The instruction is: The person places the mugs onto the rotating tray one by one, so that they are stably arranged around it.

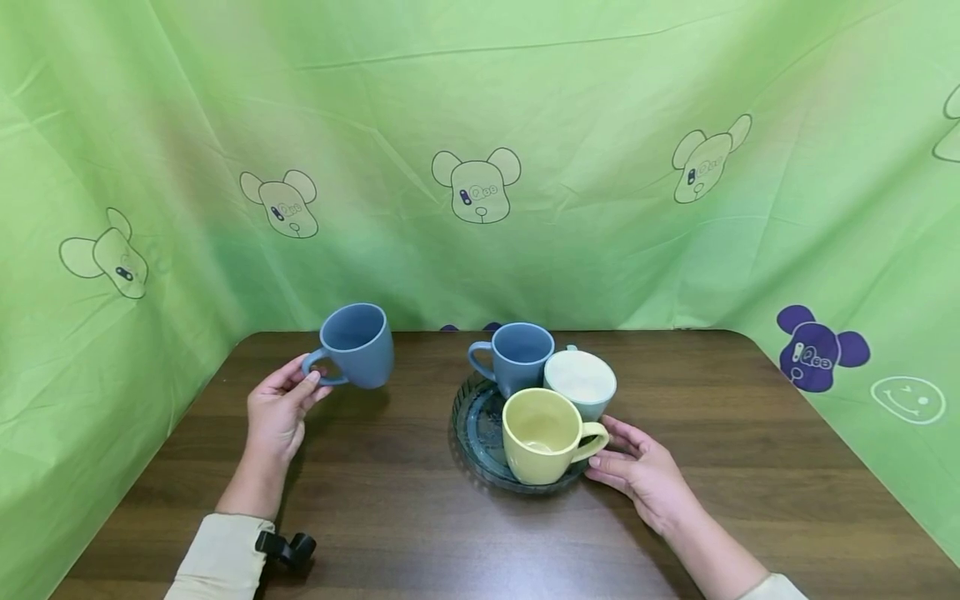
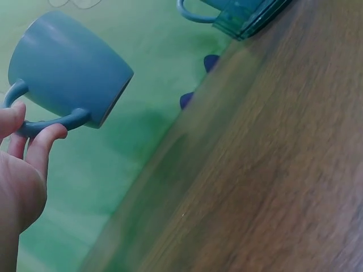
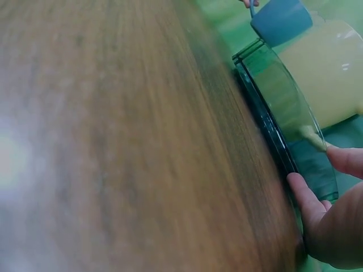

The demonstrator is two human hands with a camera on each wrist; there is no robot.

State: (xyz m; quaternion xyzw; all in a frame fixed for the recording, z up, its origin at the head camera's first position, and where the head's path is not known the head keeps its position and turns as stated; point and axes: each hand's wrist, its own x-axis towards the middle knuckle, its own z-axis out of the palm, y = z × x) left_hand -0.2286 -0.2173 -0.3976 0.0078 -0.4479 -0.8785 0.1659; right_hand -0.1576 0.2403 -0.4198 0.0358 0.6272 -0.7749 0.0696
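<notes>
My left hand (image 1: 279,412) pinches the handle of a blue mug (image 1: 366,354), which hangs above the table, mouth upward and slightly tilted. In the left wrist view, thumb and fingers close on that handle, and the mug's (image 2: 65,65) underside edge shows. A dark green-blue glass dish (image 1: 480,437) carries three mugs: a second blue mug (image 1: 517,371) at the back, a pale mug (image 1: 591,407) at the right and a yellow mug (image 1: 534,450) in front. My right hand (image 1: 651,482) grips the dish's right side, thumb at the rim and a finger low on the wall.
The brown wooden table (image 1: 390,525) stretches to both sides. Behind it and at its sides hangs a green curtain (image 1: 570,242) with bear-head drawings. A black clip-like mount (image 1: 287,550) sits at my left sleeve.
</notes>
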